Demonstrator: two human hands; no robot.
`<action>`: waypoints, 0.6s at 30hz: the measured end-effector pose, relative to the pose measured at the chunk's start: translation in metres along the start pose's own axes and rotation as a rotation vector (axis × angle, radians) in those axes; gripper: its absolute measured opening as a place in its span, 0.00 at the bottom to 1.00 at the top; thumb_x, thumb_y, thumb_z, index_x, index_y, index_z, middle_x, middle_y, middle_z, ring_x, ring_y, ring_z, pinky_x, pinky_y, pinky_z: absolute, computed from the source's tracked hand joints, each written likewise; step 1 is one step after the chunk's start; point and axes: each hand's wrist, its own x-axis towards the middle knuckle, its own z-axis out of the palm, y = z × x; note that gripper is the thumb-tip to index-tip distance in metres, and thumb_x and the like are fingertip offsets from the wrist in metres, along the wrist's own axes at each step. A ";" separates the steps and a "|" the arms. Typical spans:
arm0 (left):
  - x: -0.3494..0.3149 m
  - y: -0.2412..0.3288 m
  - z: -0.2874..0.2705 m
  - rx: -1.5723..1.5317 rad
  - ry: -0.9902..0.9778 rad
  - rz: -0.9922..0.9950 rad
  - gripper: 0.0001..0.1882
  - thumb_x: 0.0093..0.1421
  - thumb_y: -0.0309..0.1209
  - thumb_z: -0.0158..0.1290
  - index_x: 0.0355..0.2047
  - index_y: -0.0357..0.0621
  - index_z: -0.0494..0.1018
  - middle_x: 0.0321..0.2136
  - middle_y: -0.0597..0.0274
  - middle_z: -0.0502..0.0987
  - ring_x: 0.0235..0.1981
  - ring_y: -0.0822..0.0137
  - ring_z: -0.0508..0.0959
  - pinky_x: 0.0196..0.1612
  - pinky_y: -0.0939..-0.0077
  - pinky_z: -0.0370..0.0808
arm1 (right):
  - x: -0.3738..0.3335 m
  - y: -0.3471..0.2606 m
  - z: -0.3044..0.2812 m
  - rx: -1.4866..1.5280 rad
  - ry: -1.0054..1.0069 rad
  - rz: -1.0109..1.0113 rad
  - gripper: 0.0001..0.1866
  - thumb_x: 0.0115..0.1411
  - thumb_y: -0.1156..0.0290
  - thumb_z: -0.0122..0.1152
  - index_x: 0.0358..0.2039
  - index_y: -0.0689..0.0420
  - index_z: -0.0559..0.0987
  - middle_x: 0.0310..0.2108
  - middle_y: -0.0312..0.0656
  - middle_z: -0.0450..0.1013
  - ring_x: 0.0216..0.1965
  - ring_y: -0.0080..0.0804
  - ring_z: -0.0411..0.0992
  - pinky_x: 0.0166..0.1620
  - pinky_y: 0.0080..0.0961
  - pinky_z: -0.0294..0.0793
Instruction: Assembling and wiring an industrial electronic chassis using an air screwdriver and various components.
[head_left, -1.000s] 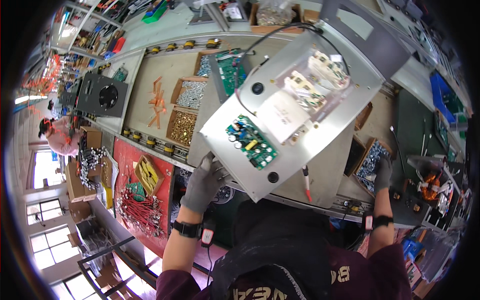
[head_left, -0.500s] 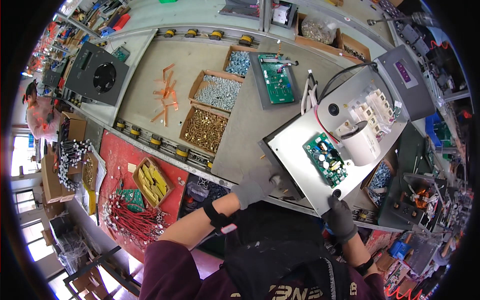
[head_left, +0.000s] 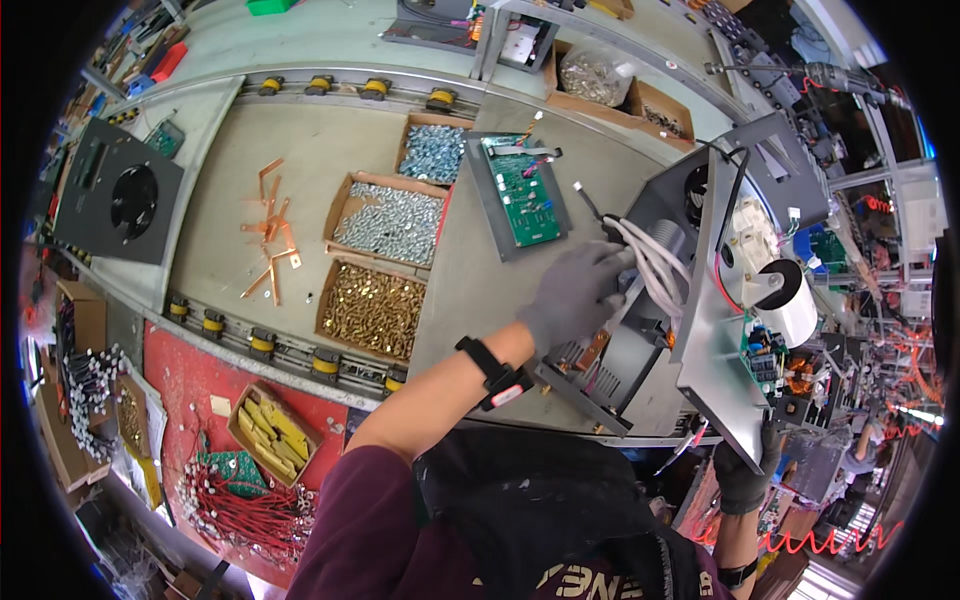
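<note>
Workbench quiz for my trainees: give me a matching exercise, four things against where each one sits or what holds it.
Things:
1. brass screws
2. green board
3. metal panel
4. black fan plate

Places:
A. far left of the bench
B. held at its lower corner by the right hand
C. in the cardboard box nearest the person
D. on a grey tray beside the silver screws

Pairs: 1-C, 2-D, 3-B, 4-A

Open brown cardboard boxes [head_left: 385, 222] of silver and brass screws [head_left: 372, 310] sit mid-bench, another box [head_left: 655, 108] at the bench's back edge
</note>
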 end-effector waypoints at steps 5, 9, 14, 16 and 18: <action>0.039 -0.008 0.049 0.060 -0.093 0.111 0.29 0.45 0.37 0.58 0.49 0.47 0.68 0.49 0.53 0.66 0.53 0.54 0.64 0.56 0.59 0.60 | 0.003 -0.005 0.006 -0.017 0.016 -0.035 0.22 0.58 0.58 0.50 0.48 0.61 0.69 0.38 0.44 0.74 0.31 0.32 0.76 0.24 0.24 0.80; 0.057 -0.003 0.053 0.235 -0.205 0.058 0.22 0.46 0.41 0.56 0.42 0.51 0.73 0.45 0.56 0.67 0.52 0.57 0.62 0.56 0.57 0.53 | 0.005 -0.002 0.014 -0.068 0.321 -0.085 0.21 0.59 0.53 0.50 0.44 0.56 0.71 0.32 0.38 0.74 0.22 0.25 0.72 0.17 0.19 0.70; 0.069 0.021 0.014 0.373 -0.872 -0.188 0.11 0.52 0.33 0.51 0.36 0.47 0.76 0.29 0.53 0.78 0.36 0.56 0.78 0.39 0.60 0.72 | 0.005 0.007 0.011 -0.326 0.076 -0.293 0.20 0.61 0.59 0.47 0.48 0.60 0.69 0.40 0.42 0.72 0.40 0.29 0.73 0.44 0.27 0.75; 0.046 0.040 0.003 0.353 -0.870 -0.230 0.12 0.53 0.33 0.50 0.37 0.45 0.75 0.25 0.54 0.78 0.31 0.54 0.79 0.36 0.60 0.73 | 0.004 0.012 0.009 0.007 0.131 -0.129 0.21 0.60 0.59 0.48 0.49 0.59 0.69 0.42 0.43 0.72 0.42 0.33 0.73 0.45 0.29 0.75; 0.022 0.051 0.004 0.307 -0.822 -0.281 0.15 0.55 0.34 0.51 0.42 0.41 0.73 0.29 0.53 0.79 0.34 0.57 0.80 0.39 0.64 0.74 | 0.004 0.016 0.008 0.084 0.047 -0.092 0.23 0.59 0.59 0.48 0.51 0.60 0.68 0.45 0.45 0.72 0.45 0.36 0.73 0.46 0.31 0.75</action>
